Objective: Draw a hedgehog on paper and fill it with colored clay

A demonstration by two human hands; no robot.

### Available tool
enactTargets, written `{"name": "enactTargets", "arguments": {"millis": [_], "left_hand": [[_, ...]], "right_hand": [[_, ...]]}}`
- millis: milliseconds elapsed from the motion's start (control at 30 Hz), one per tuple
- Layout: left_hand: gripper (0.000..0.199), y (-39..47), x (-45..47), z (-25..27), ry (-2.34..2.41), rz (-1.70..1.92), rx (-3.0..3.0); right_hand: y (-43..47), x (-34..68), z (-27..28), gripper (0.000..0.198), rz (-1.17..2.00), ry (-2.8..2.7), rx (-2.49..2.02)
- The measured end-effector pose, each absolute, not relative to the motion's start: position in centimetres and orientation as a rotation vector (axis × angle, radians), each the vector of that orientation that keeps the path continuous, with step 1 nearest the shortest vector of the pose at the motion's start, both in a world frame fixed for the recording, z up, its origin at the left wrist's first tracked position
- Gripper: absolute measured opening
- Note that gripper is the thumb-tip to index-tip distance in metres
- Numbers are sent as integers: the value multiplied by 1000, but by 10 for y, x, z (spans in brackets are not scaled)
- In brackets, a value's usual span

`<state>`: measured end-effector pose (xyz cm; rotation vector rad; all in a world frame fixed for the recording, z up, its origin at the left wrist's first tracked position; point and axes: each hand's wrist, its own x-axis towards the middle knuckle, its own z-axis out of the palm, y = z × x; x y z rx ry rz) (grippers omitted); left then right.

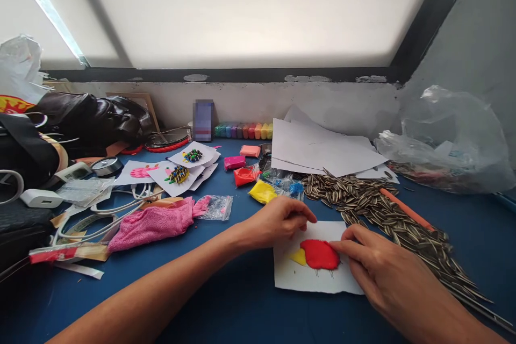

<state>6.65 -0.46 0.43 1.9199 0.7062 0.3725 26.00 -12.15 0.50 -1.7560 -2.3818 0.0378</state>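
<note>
Red modelling clay under both hands, pressed onto a small white paper card on the blue table.

Right hand [387, 274] comes in from 4 o'clock, fingertips [342, 247] bunched narrow against the right edge of the flat red clay patch [320, 254]; left hand [278, 220] sits at 11 o'clock of it, fingers curled close, pinning the top of the white paper card [310, 279] and gripping nothing. A yellow clay wedge [299, 257] touches the red at 9 o'clock. Striped sunflower seeds [374, 204] heap at 2 o'clock, near the card, with an orange stick [405, 208] lying on them. A pink cloth [155, 223] lies well off at 9 o'clock. Best handled, I'd judge, with light even pushes outward while the left keeps the card from sliding, minding the yellow seam.
</note>
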Motion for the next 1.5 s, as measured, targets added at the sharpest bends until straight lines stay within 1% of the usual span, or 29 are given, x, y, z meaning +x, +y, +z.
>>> {"name": "enactTargets", "arguments": {"millis": [167,400,500,700,800,900,933,1033,1067,1200,1400,1500], "left_hand": [[22,-5,69,1,722,428,1803],[30,-9,68,6,701,463,2029],[31,-9,67,11,710,420,2084],[29,-9,64,24,710,418,1966],[27,-10,63,29,685,355,1853],[21,-15,63,27,708,321,1970],[25,-17,64,25,721,322,2075],[53,-25,66,19,718,233,2387],[55,-27,67,18,712,182,2457],[51,-29,67,16,746,69,2614],[44,-27,66,24,742,-60,2624],[42,-28,66,27,734,-82,2628]], "right_hand": [[-122,261,5,38,-37,-2350,-1705],[-121,258,6,37,-24,-2336,-1658],[-120,257,3,37,-7,-2327,-1677],[-118,255,4,37,65,-2363,-1733],[-117,255,6,36,79,-2398,-1742],[-117,257,6,38,83,-2401,-1738],[-118,257,5,39,86,-2389,-1736],[-119,260,4,39,109,-2347,-1732],[-119,260,3,39,117,-2341,-1733],[-120,261,2,40,139,-2368,-1757],[-119,257,5,39,200,-2419,-1806],[-118,256,5,38,183,-2437,-1813]]}}
